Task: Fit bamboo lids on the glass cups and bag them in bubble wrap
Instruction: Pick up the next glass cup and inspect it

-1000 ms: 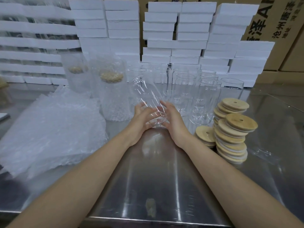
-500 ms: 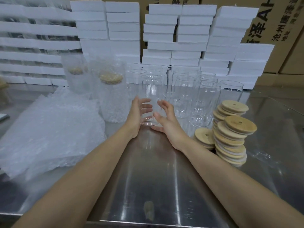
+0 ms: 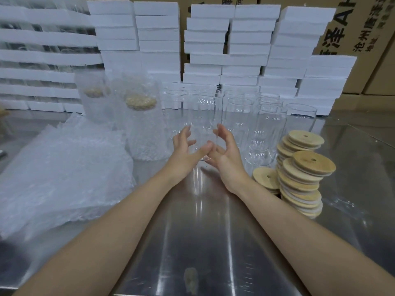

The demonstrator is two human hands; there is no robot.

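Head camera shows left hand (image 3: 183,149) and right hand (image 3: 227,155) loosely open, gripping nothing, flanking an upright glass cup (image 3: 202,116) between them; a stray nudge could topple it into neighbouring glasses (image 3: 267,129).

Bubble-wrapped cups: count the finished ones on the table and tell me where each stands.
2. One bubble-wrapped cup stands directly left of the bare glass cups; the other stands behind it, further left, before the foam blocks. The bubble wrap pile could hide more.
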